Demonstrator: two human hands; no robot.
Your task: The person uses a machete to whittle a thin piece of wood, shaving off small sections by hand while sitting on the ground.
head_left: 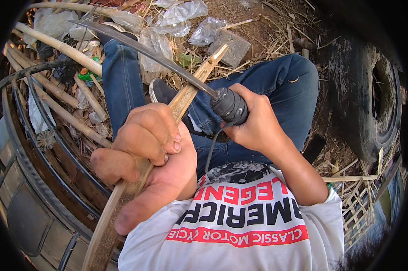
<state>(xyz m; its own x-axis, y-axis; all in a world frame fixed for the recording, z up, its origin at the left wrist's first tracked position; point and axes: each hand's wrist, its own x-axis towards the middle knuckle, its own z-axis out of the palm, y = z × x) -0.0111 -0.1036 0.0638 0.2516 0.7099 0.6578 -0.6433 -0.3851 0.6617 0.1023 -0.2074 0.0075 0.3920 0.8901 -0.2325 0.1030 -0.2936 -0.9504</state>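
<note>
While the left hand (145, 149) closes tightly around a split bamboo strip (186, 97), the fingers (161, 144) curl over the top of the strip and the thumb presses along its lower length, so the strip runs through the fist from the lower left edge of the view up toward the middle. Above the fist the pale strip rises at a slant and ends in a notched, cut tip near a grey stone block (231, 47) on the ground. The right hand (253, 124) wraps its fingers fully around the dark, tape-wound handle (230, 107) of a long curved knife (140, 47). Its blade reaches up and left from the handle, and it crosses the bamboo strip just above the left hand's knuckles, lying against the strip's upper face. A thin cord hangs from the handle toward the lap. Both hands work above the person's blue-jeaned legs (267, 86), with a white printed shirt at the lower edge. Whole bamboo poles (59, 45) lie at the upper left among crumpled clear plastic bags (176, 13) and dry straw. A worn tyre (366, 95) stands at the right, and a curved metal frame (27, 135) runs down the left side.
</note>
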